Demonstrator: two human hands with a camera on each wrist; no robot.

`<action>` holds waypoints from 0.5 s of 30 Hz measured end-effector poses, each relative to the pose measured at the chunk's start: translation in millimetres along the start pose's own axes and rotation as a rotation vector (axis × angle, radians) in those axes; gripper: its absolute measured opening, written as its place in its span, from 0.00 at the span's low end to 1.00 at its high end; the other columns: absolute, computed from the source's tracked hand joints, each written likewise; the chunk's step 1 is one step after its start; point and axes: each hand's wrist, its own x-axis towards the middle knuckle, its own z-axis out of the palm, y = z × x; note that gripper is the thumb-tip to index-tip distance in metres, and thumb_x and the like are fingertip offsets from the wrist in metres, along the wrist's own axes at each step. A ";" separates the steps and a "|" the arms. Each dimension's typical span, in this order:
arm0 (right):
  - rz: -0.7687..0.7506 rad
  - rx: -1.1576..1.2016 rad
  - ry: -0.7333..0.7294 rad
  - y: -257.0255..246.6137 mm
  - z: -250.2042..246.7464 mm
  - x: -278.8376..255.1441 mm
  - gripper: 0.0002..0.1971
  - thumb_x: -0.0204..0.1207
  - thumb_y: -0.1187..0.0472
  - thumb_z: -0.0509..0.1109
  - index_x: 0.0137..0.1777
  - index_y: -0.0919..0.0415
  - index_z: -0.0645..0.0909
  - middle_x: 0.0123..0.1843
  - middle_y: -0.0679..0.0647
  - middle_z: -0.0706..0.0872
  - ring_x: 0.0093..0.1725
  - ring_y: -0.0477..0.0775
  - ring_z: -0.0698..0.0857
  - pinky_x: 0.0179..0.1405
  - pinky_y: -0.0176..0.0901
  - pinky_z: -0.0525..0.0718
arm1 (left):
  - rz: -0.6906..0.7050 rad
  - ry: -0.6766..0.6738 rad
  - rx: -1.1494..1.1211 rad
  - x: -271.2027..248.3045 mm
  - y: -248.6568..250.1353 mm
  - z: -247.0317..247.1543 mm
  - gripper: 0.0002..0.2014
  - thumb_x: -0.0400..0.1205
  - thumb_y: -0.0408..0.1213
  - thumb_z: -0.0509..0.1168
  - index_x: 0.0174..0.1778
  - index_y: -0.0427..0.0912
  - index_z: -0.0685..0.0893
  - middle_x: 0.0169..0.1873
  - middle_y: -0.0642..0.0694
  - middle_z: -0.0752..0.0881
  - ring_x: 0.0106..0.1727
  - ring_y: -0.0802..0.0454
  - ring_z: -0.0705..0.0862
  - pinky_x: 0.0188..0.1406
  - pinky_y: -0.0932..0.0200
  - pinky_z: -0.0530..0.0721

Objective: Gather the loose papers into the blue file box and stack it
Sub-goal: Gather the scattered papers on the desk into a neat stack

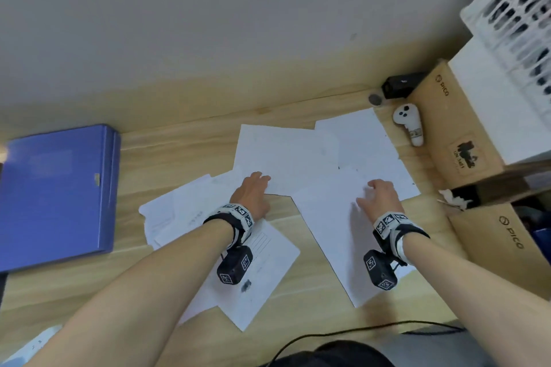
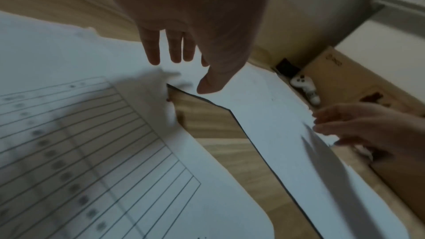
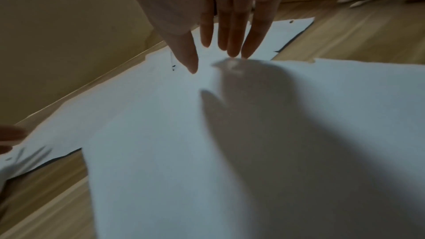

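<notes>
1. on the wooden desk [image 1: 179, 146] in front of you, loose white papers [image 1: 286, 152] lie scattered and overlapping, from the middle across to the right.
2. your left hand [image 1: 252, 194] is down on the sheets, fingers [image 2: 151, 50] straight and slightly spread, thumb hanging just above a paper edge.
3. your right hand [image 1: 378, 198] is flat over a large blank sheet [image 3: 161, 134], fingers straight and close together, tips at the paper; nothing pinched by either hand.
4. a lined form [image 2: 92, 143] sits under your left wrist.
5. the blue file box [image 1: 56, 194] lies closed and flat at the far left, well apart from the papers.
6. over on the right, a white controller [image 1: 407, 125] rests beside cardboard boxes [image 1: 459, 128].
</notes>
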 end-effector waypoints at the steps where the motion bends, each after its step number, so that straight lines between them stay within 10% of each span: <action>1: 0.019 -0.027 -0.004 5.2 -0.6 5.0 0.29 0.69 0.57 0.76 0.70 0.61 0.74 0.70 0.62 0.73 0.69 0.65 0.76 0.64 0.56 0.78 | 0.024 -0.019 0.045 7.4 4.4 3.4 0.35 0.80 0.27 0.58 0.84 0.48 0.59 0.87 0.47 0.53 0.87 0.46 0.54 0.82 0.48 0.61; 5: 0.058 -0.145 -0.063 20.7 2.7 22.3 0.31 0.64 0.53 0.77 0.67 0.62 0.74 0.65 0.60 0.75 0.67 0.64 0.73 0.59 0.55 0.78 | 0.068 -0.083 0.249 36.6 12.4 16.0 0.40 0.77 0.25 0.58 0.86 0.49 0.53 0.87 0.44 0.44 0.88 0.44 0.47 0.84 0.45 0.57; 10: 0.067 -0.122 -0.111 32.1 2.8 38.3 0.22 0.61 0.46 0.79 0.52 0.54 0.80 0.52 0.53 0.79 0.60 0.58 0.73 0.49 0.51 0.80 | 0.113 -0.019 0.477 54.7 27.9 21.3 0.41 0.70 0.25 0.63 0.81 0.46 0.57 0.78 0.37 0.60 0.75 0.36 0.64 0.67 0.43 0.72; 15: 0.020 -0.023 -0.168 32.8 -1.1 42.1 0.22 0.66 0.52 0.77 0.31 0.56 0.64 0.34 0.51 0.71 0.41 0.57 0.72 0.30 0.46 0.65 | 0.139 -0.001 0.649 65.1 38.4 16.7 0.42 0.69 0.28 0.69 0.79 0.43 0.60 0.72 0.38 0.66 0.66 0.36 0.70 0.57 0.46 0.75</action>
